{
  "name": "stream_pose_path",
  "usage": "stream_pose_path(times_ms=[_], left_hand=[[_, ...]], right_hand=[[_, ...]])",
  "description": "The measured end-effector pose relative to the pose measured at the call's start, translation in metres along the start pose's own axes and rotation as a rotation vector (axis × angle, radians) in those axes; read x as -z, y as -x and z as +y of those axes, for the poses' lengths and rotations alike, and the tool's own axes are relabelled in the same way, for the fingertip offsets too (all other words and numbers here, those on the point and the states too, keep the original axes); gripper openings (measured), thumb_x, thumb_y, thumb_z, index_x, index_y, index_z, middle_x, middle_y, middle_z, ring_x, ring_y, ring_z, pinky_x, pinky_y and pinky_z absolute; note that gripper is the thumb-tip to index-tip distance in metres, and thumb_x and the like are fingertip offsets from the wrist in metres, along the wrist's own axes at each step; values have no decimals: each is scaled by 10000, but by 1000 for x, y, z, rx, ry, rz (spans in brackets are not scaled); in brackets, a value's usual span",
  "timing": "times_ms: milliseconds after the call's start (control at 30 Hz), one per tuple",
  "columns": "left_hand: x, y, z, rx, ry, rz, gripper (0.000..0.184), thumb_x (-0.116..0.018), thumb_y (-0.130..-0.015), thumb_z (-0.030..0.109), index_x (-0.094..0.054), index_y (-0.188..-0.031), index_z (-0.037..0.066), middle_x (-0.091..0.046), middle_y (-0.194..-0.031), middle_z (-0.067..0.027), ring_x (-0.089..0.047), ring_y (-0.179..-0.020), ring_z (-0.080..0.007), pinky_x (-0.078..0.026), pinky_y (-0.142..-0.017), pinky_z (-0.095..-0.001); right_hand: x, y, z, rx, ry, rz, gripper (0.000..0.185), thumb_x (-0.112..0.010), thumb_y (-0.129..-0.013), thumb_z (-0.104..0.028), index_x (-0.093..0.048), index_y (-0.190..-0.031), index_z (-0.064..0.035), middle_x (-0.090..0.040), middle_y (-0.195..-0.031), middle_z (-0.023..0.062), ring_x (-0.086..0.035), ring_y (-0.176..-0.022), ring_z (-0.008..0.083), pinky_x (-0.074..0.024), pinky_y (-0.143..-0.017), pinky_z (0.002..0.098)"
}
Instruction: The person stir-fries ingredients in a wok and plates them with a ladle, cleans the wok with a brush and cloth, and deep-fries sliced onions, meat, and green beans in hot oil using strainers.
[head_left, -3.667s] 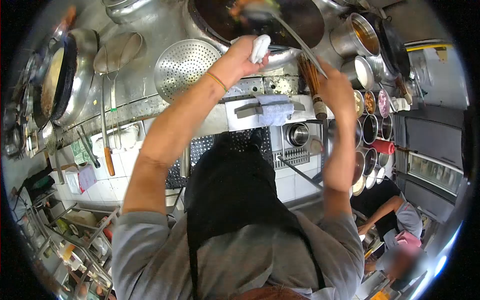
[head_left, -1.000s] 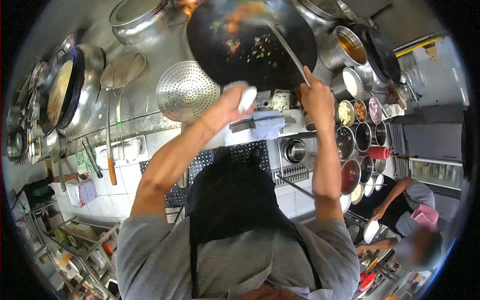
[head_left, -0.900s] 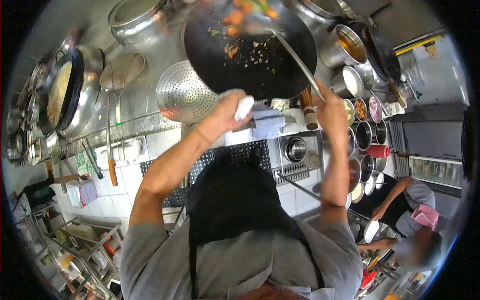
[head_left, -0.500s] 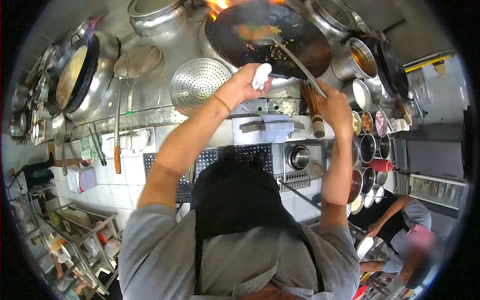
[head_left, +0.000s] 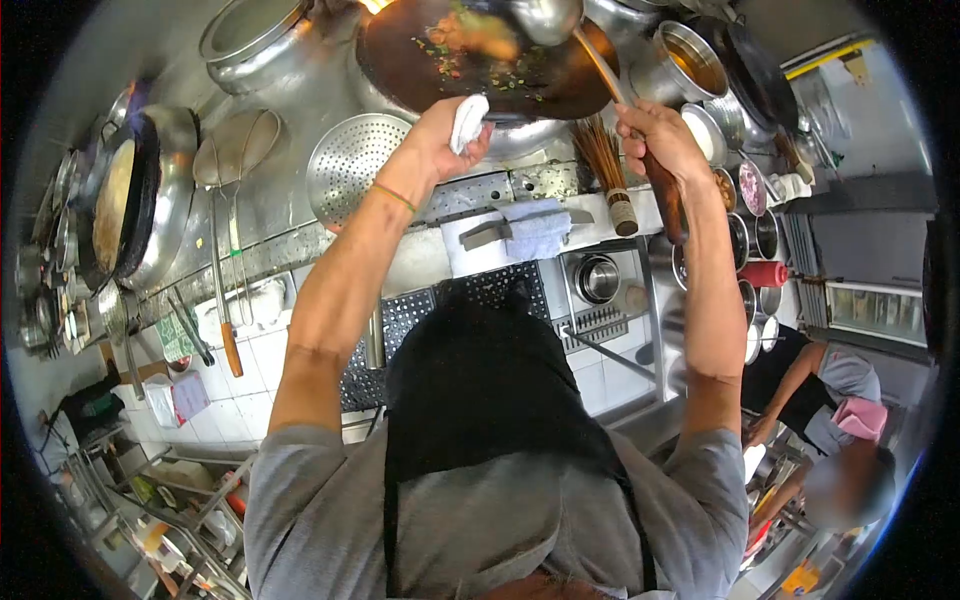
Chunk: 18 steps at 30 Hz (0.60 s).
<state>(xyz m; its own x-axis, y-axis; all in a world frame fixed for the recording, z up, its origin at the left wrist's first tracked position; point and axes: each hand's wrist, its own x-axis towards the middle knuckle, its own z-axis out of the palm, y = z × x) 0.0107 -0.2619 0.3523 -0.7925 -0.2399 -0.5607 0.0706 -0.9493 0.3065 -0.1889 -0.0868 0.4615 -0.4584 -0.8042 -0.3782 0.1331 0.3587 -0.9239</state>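
A folded white cloth [head_left: 469, 122] is in my left hand [head_left: 440, 140], closed at the near left edge of the dark wok [head_left: 400, 62]. Blurred orange food [head_left: 480, 36] and small green bits lie in the wok. My right hand [head_left: 660, 140] is wrapped round the handle of a metal ladle [head_left: 550, 18]; its wooden grip end shows below the hand. The ladle's bowl is over the wok's far right part. Between my hands, a bamboo brush [head_left: 605, 170] lies on the counter edge, right of a blue-grey cloth [head_left: 538, 230].
A perforated strainer [head_left: 355, 160] and a mesh skimmer [head_left: 236, 150] lie to the left. A second wok [head_left: 120, 195] stands farther left. Metal pots [head_left: 680, 62] and ingredient containers [head_left: 752, 188] line the right side. Flame [head_left: 376, 5] shows behind the wok. A co-worker [head_left: 815, 390] is at lower right.
The ladle has risen from the food to the wok's far right, its bowl now plainly visible. My left hand and its cloth appear farther left in view, as do the wok and counter.
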Motion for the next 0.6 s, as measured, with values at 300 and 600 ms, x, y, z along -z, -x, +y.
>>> stream_pose_path(times_ms=[300,600], left_hand=[[19,-19,-100,-548,-333,142,74,-547,-781,56,-551,-708,40,-551,-656,-73,-550,-503,-180,-424,-406,-330],[16,15,-106,-40,-172,92,145,-481,-851,148,-511,-724,85,-527,-606,-63,-492,-476,-170,-357,-393,-291]], right_hand=[[-56,49,30,-83,-221,141,154,-538,-901,-158,-481,-820,-40,-436,-569,17,-411,-398,92,-357,-336,253],[-47,107,58,-396,-1104,-242,184,-446,-948,-155,-465,-1077,-25,-444,-691,10,-369,-410,42,-306,-313,194]])
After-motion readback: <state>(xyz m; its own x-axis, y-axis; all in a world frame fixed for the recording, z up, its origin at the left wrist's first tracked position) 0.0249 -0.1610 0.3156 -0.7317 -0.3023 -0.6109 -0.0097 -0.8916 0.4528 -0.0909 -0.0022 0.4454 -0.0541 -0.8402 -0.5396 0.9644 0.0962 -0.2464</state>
